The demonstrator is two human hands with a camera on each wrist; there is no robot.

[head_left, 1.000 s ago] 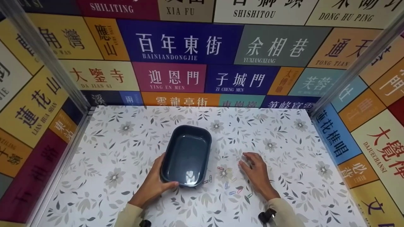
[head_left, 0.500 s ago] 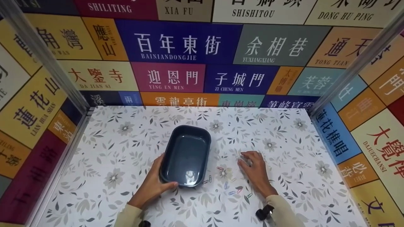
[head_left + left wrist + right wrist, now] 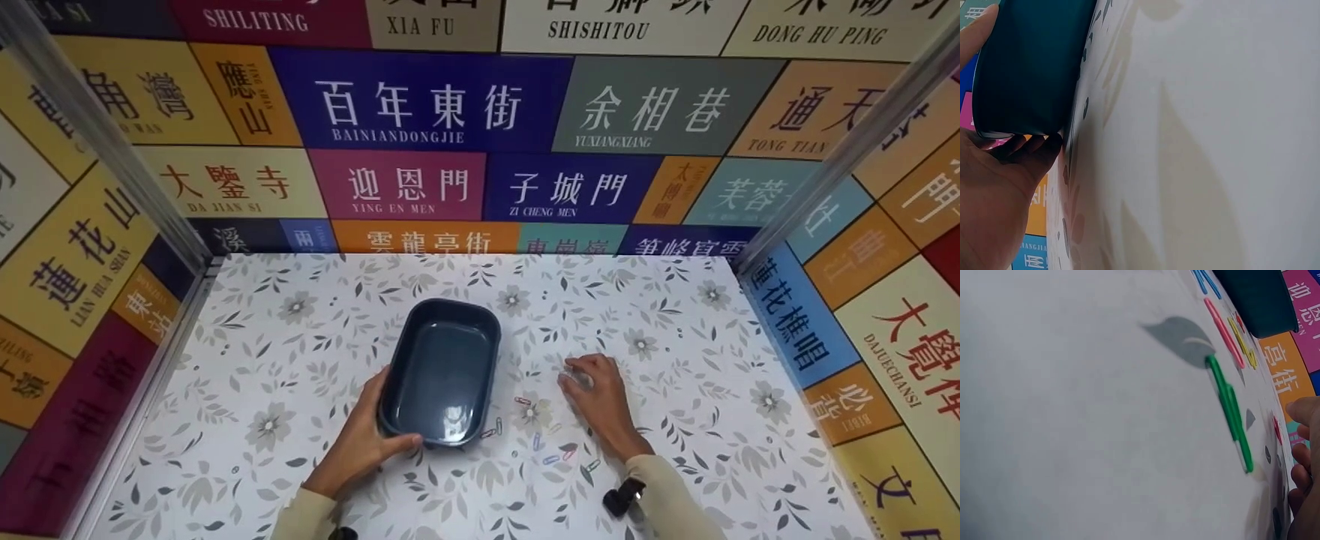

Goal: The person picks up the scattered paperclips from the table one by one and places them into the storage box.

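In the head view my left hand (image 3: 364, 435) grips the near left corner of a dark blue rectangular dish (image 3: 442, 367), its thumb along the near side. The left wrist view shows the fingers (image 3: 1033, 152) against the wall of the dish (image 3: 1027, 67). To the right, my right hand (image 3: 602, 401) hovers over or rests on the table with loosely curled fingers and nothing visible in them. Several coloured paper clips lie between the hands, among them a green paper clip (image 3: 1230, 410), a pink paper clip (image 3: 1223, 332) and a yellow paper clip (image 3: 1241, 343).
A white table (image 3: 285, 360) with a grey leaf and flower pattern spreads under everything. Colourful panels with printed characters (image 3: 420, 97) wall it in at the back and both sides. Two dark paper clips (image 3: 493, 427) lie by the dish's right edge.
My right hand has shifted slightly to the left and away from me. The left hand and the dish have stayed almost in place.
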